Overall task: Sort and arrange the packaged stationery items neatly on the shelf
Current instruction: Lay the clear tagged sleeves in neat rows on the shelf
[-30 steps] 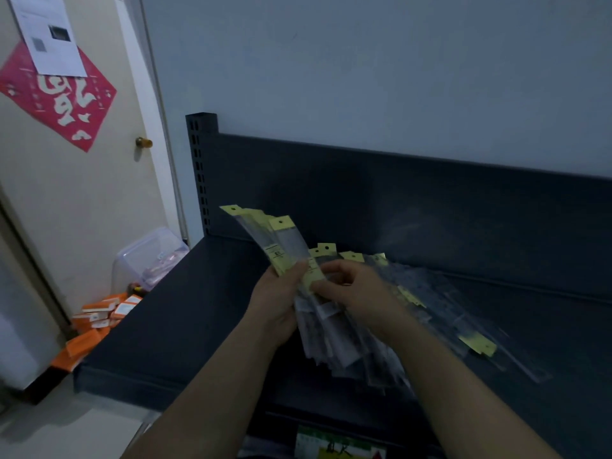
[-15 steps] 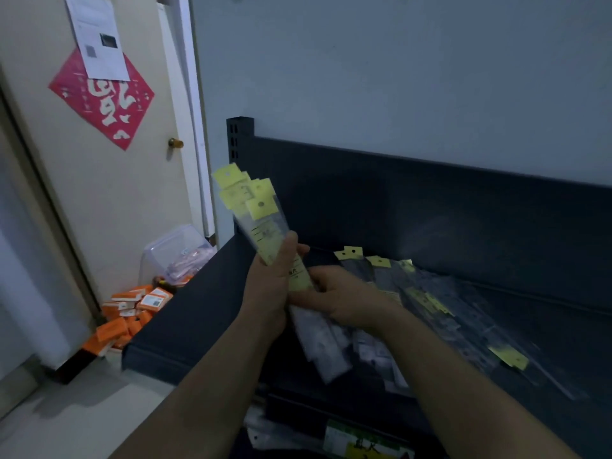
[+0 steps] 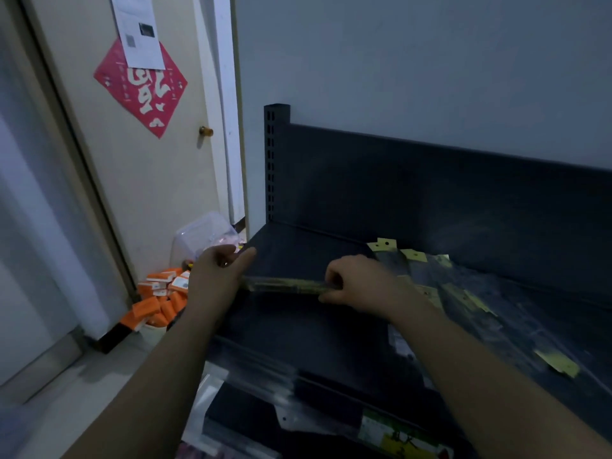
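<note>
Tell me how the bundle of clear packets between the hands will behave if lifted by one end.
Probably floppy: the bundle is thin clear sleeves, so gripped by the right hand alone it may sag. Likely slippery: the film looks glossy, and loose packets on the shelf lie splayed.

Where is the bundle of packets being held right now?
Head view: the bundle of packets is held edge-on over the left part of the shelf, between the left hand and right hand, left of the loose packet pile.
</note>
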A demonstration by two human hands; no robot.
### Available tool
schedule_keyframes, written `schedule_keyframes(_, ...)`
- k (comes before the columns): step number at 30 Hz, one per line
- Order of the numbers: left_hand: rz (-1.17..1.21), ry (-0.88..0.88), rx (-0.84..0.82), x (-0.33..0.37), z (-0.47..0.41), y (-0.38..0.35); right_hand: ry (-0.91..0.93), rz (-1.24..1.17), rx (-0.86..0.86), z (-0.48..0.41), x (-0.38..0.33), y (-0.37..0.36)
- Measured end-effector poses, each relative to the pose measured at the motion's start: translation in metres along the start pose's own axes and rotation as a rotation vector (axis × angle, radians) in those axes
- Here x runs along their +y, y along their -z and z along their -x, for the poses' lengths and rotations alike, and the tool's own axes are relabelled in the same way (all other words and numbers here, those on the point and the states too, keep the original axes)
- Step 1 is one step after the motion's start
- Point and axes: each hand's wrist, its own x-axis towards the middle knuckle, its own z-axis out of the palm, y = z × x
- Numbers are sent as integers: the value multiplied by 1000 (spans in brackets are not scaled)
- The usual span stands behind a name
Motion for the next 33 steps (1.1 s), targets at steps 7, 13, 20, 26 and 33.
schedule_keyframes(7, -130, -81, -127, 18, -6, -20, -18, -76, 31, -3, 13, 1)
schedule_keyframes(13, -146, -49, -214, 12, -10, -16, -45, -24, -54, 6, 36, -1)
schedule_keyframes(20, -256, -159, -445, 4, -16, -7, 14, -139, 2, 3, 41, -6)
schedule_keyframes(26, -372, -268, -467, 8, -60, 1, -130, -497, 44, -9, 28, -8)
schedule_keyframes(33, -622, -476, -745, 18, -96, -46, -418, -564, 172, -5, 53, -16)
